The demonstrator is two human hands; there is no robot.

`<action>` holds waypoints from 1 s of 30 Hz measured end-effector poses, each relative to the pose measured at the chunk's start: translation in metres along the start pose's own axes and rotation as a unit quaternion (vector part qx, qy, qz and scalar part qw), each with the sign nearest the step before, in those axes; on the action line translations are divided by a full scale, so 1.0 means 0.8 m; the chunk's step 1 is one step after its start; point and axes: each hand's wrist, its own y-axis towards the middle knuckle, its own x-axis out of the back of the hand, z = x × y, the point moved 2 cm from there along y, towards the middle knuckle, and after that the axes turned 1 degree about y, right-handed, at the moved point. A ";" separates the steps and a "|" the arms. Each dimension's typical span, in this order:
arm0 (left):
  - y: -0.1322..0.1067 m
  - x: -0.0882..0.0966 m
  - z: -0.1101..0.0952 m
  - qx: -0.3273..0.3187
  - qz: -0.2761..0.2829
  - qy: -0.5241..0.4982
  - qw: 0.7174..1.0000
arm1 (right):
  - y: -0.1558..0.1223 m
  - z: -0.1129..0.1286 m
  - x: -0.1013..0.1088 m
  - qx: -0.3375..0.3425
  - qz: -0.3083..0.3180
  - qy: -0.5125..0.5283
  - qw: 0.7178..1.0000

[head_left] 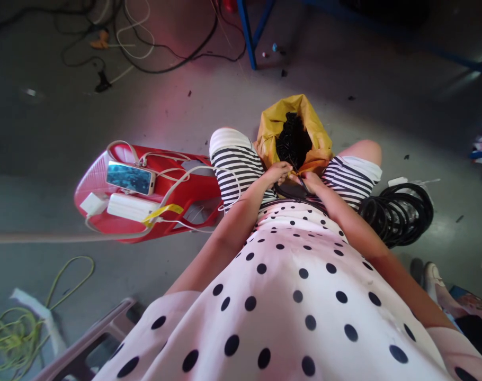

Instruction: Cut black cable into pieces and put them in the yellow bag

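Note:
A yellow bag [321, 138] stands open between my knees, with a heap of small black pieces [292, 129] inside. At its near rim, my left hand [278, 173] is closed in a pinch; what sits between the fingertips is too small to make out. Close beside it, my right hand [310, 181] is closed around a thin black cable [303, 185]. The cable curves below both hands in front of my lap. Part of it is hidden by the fingers.
On my left, a red stool [177, 159] carries a phone [130, 177], a white power bank [133, 207] and cords. A black cable coil [408, 214] lies right. Yellow-green cord [14, 338] lies lower left. A blue metal leg [249, 42] stands ahead; a person's shoe [434, 274] shows right.

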 end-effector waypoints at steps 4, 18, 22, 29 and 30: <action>0.002 0.001 0.000 0.015 0.009 0.004 1.000 | 0.001 0.000 0.000 -0.007 -0.007 -0.016 1.000; 0.002 0.000 -0.001 0.004 -0.028 0.000 1.000 | 0.003 0.003 0.000 0.003 -0.031 -0.032 0.999; 0.005 0.001 0.001 0.002 -0.031 -0.020 0.999 | 0.004 0.002 -0.001 0.004 -0.037 -0.016 0.999; 0.002 0.001 0.001 0.009 0.013 0.021 1.000 | 0.004 -0.001 -0.001 0.003 -0.015 0.002 1.000; 0.002 0.001 0.001 0.009 0.016 0.023 1.000 | 0.004 -0.001 -0.001 0.005 -0.015 0.001 1.000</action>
